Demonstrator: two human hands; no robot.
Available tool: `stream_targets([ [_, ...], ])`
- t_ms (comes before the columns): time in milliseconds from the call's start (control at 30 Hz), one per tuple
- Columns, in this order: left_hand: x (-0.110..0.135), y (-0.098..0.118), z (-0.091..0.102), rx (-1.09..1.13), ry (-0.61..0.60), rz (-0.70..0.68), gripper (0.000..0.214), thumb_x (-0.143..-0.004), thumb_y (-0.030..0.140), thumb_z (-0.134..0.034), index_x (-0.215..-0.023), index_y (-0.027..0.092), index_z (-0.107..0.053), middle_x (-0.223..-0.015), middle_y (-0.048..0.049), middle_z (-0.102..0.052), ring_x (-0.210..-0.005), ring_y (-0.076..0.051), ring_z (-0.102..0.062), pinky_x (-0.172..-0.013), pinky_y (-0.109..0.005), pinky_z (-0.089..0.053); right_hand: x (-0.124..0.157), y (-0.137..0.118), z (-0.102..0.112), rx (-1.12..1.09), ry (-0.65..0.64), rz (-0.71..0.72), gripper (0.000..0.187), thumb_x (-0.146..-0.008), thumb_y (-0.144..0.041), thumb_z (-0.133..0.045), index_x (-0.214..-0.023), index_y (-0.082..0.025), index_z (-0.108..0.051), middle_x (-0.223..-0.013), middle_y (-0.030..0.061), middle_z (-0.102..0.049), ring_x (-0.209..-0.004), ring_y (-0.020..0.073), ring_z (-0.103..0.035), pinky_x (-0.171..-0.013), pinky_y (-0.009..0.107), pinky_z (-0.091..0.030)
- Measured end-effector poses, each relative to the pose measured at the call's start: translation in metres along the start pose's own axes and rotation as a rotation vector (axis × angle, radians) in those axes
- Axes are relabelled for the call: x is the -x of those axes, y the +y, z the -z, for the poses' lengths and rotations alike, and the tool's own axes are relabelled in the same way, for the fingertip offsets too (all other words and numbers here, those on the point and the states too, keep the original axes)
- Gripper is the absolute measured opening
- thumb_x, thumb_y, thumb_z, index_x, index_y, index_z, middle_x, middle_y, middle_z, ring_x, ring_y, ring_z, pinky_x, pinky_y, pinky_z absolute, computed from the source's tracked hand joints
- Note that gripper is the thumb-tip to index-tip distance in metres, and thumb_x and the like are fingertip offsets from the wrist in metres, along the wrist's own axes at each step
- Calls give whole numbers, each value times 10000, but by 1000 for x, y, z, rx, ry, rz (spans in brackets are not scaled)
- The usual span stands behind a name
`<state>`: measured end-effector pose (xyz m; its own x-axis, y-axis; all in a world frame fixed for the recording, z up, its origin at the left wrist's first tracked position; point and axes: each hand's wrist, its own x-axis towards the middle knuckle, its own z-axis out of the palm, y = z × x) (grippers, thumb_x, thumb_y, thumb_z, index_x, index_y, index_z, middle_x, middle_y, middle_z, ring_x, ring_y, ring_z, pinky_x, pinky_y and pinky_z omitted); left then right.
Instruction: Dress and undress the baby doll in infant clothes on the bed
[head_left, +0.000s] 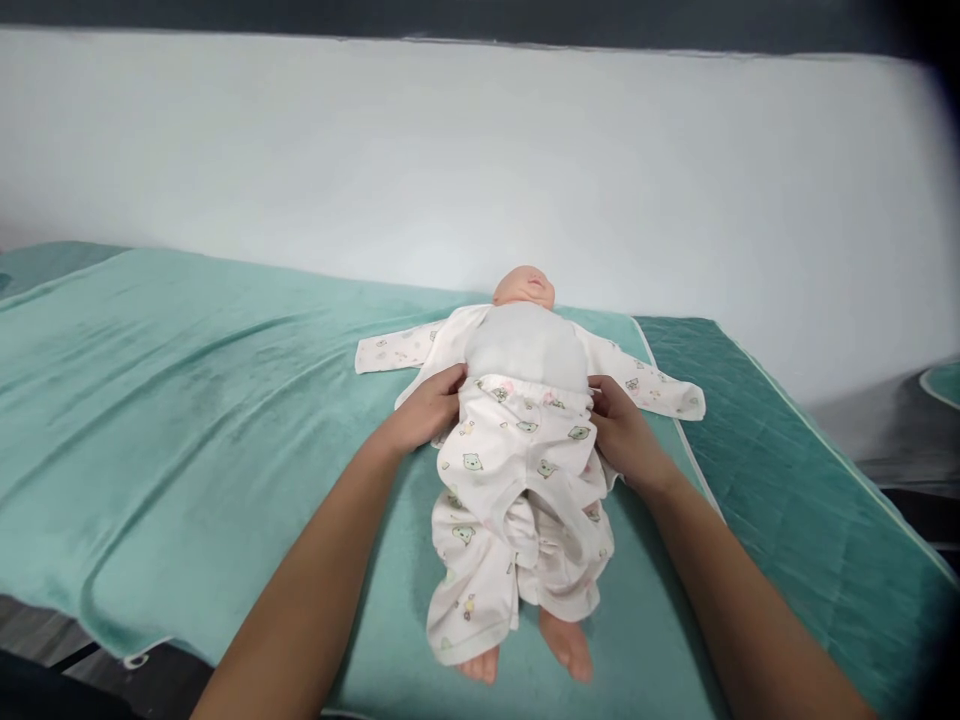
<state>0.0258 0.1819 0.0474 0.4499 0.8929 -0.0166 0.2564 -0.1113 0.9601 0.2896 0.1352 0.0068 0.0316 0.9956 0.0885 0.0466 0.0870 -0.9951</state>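
A baby doll (pixel 525 340) lies on its back with its head toward the wall. It has on white printed trousers (pixel 480 470) whose waistband sits round its belly, and both feet stick out of the leg ends. A white printed jacket (pixel 401 348) is spread beneath its torso, sleeves out to both sides. My left hand (pixel 431 408) grips the waistband at its left side, fingertips partly tucked at the edge. On the opposite side, my right hand (pixel 626 435) pinches the same waistband. The fingers' undersides are partly hidden by cloth.
The doll rests on a light green blanket (pixel 210 420) with creases at the left. A darker green quilted pad (pixel 780 470) lies to the right. Behind the bed stands a white wall (pixel 450 160). The bed's front edge (pixel 169 645) shows at lower left, above a dark floor.
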Motion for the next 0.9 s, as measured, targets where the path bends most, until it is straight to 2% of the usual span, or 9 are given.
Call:
stream_targets([
  [200, -4, -6, -4, 298, 3, 62, 281, -733, 240, -594, -1005, 195, -652, -890, -21, -671, -752, -168, -586, -666, -281, -461, -1, 0, 1, 44, 32, 23, 258, -808, -322, -663, -1056, -293, -599, -1047, 1, -734, -887, 211, -678, -720, 315, -526],
  [433, -12, -14, -7, 377, 33, 109, 275, -708, 281, -649, -968, 200, -684, -838, -19, -678, -701, -161, -602, -681, -303, -491, -4, -1, 0, 90, 73, 36, 221, -799, -381, -660, -994, -296, -597, -998, -4, -741, -896, 233, -676, -693, 328, -534],
  [567, -12, -14, -7, 303, 41, 62, 253, -712, 274, -627, -948, 191, -664, -843, -18, -678, -752, -175, -604, -696, -295, -485, -3, -1, 1, 16, 72, -9, 242, -798, -373, -661, -1015, -289, -596, -986, 5, -742, -890, 236, -688, -686, 333, -539],
  [700, -9, -14, -3, 22, 123, -32, 107, -737, 239, -547, -801, 186, -616, -794, 6, -647, -756, -160, -556, -664, -257, -425, 1, -2, 6, -14, -6, -69, 326, -782, -358, -686, -1085, -295, -583, -1001, 22, -740, -919, 244, -690, -711, 346, -551],
  [767, -7, -14, 0, -49, 132, -10, 110, -735, 243, -543, -809, 192, -607, -787, 11, -646, -730, -156, -544, -631, -252, -402, 2, -1, 8, -11, -31, -64, 345, -775, -340, -696, -1099, -299, -583, -1006, 24, -740, -934, 242, -688, -744, 353, -552],
  [900, -4, -13, 2, 26, 56, 69, 214, -716, 268, -585, -919, 202, -603, -837, -7, -663, -729, -173, -574, -607, -257, -419, 1, 1, 9, 40, -31, -5, 339, -782, -310, -689, -1110, -304, -604, -1035, 19, -739, -963, 237, -680, -803, 365, -546],
])
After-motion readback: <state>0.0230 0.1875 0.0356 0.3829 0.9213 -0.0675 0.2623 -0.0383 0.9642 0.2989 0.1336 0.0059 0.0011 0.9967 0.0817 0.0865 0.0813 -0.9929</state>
